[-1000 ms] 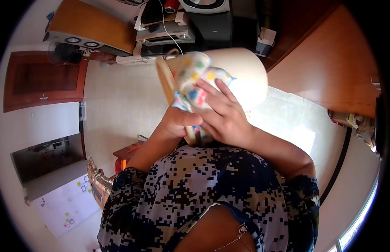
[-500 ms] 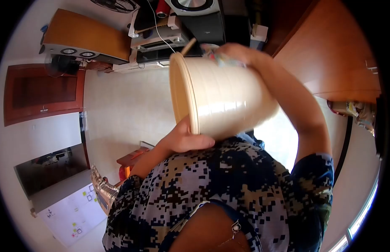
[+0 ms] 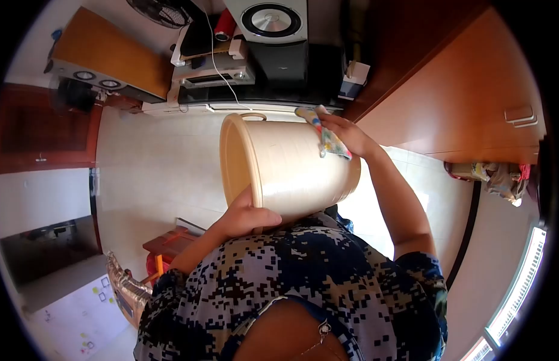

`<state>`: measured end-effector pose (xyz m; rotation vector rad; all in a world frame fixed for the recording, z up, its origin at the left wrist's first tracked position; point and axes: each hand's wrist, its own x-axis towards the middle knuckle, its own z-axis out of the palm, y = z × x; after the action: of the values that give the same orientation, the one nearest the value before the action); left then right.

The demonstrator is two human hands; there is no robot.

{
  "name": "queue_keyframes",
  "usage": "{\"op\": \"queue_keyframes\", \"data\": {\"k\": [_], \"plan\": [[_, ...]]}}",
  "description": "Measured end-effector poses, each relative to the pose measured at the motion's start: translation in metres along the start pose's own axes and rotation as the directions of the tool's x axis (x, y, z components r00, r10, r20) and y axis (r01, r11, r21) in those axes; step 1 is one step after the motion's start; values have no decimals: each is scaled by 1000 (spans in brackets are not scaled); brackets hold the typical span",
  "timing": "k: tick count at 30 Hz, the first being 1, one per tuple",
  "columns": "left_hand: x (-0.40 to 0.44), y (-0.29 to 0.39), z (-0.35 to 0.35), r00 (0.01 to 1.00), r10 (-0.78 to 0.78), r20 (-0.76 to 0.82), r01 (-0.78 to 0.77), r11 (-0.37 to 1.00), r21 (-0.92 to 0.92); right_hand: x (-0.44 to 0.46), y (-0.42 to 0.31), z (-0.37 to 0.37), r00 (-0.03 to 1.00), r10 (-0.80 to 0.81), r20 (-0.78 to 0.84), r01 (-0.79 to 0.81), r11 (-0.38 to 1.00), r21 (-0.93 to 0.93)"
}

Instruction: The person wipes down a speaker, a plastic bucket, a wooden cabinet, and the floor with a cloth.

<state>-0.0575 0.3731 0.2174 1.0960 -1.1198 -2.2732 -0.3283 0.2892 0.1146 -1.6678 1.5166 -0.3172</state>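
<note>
A cream plastic bucket point(image 3: 291, 171) lies on its side against my body, its mouth facing left. My left hand point(image 3: 246, 215) grips its rim, fingers inside and thumb on the outer wall. On the upper side of the wall, toward the base, my right hand point(image 3: 347, 133) holds a colourful patterned cloth point(image 3: 332, 142) against the plastic. Part of the cloth hangs loose in front of the fingers. The bucket's handle point(image 3: 253, 115) shows at the far side of the rim.
Ahead stand a large speaker point(image 3: 273, 45), an audio unit point(image 3: 210, 75) and a wooden-cased speaker point(image 3: 111, 57). A wooden cabinet point(image 3: 454, 102) is at the right. Pale floor tiles point(image 3: 153, 162) spread below, with a small red-brown stool point(image 3: 168, 240) at the left.
The bucket has come lower and further left in view and its handle has shifted. My right hand has moved the cloth along the wall. My left hand keeps the rim.
</note>
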Motion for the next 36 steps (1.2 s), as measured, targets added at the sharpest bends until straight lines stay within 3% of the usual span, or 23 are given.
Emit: {"op": "queue_keyframes", "data": {"k": [3,4,5,7,9,10,11,12,13,14,15,16,17,18,19,21,23,26,31,33,34,36], "plan": [[-2,6,-2,999,-2,41,1,1000,20,0,15,-2,997,44,65,-72,842,535],[-3,6,-7,998,5,61,-7,999,43,-1,21,4,997,48,53,-72,631,772],[-5,5,-11,997,13,73,-18,998,63,1,25,11,998,11,59,-57,469,881],[-11,5,-17,998,31,50,-36,993,111,0,14,25,997,-54,63,-58,91,994],[-13,5,-26,997,58,53,-64,991,114,10,32,56,995,-86,-43,30,-146,989],[-13,2,-33,996,69,60,-74,994,86,12,39,68,994,-104,-18,5,-126,992],[-14,2,-40,994,87,61,-91,994,62,7,24,72,997,-68,-45,31,-197,980],[-16,2,-43,982,168,87,-173,984,50,3,23,72,992,-93,90,-114,-293,949],[-20,1,-51,981,174,92,-180,982,64,-6,-3,75,993,-121,15,-45,-248,968],[-23,-3,-59,979,178,97,-186,980,76,-8,15,100,999,-1,-35,35,-1,999],[-27,-3,-66,978,182,101,-192,977,93,-9,11,113,1000,27,12,-6,-230,973],[-35,8,-66,980,163,116,-169,985,43,-11,17,118,1000,15,26,-22,-221,975],[-35,1,-73,962,250,110,-257,965,48,-11,11,115,999,39,22,-17,-111,994],[-33,-4,-80,957,250,149,-267,958,107,-1,2,108,998,65,16,-10,-101,995],[-32,-6,-86,953,234,191,-266,949,167,11,-7,96,989,-143,31,-57,-185,981],[-30,-6,-90,912,263,315,-334,922,195,35,-36,63,858,-513,4,-40,-59,997],[-36,-3,-94,888,275,370,-375,898,231,56,-67,55,795,-606,-10,4,-11,1000],[-49,1,-103,904,333,269,-413,844,342,80,-81,87,876,-483,20,-3,36,999],[-56,-13,-124,895,405,188,-431,893,130,53,-17,163,967,-230,109,-45,267,963],[-64,-7,-129,911,398,112,-409,905,113,27,-55,149,970,-98,222,-218,50,975],[-67,-2,-130,914,400,68,-405,909,101,17,-86,138,971,-95,221,-227,-67,971],[-56,-11,-143,901,396,177,-424,889,173,25,-83,128,991,-135,18,15,235,972]]}}
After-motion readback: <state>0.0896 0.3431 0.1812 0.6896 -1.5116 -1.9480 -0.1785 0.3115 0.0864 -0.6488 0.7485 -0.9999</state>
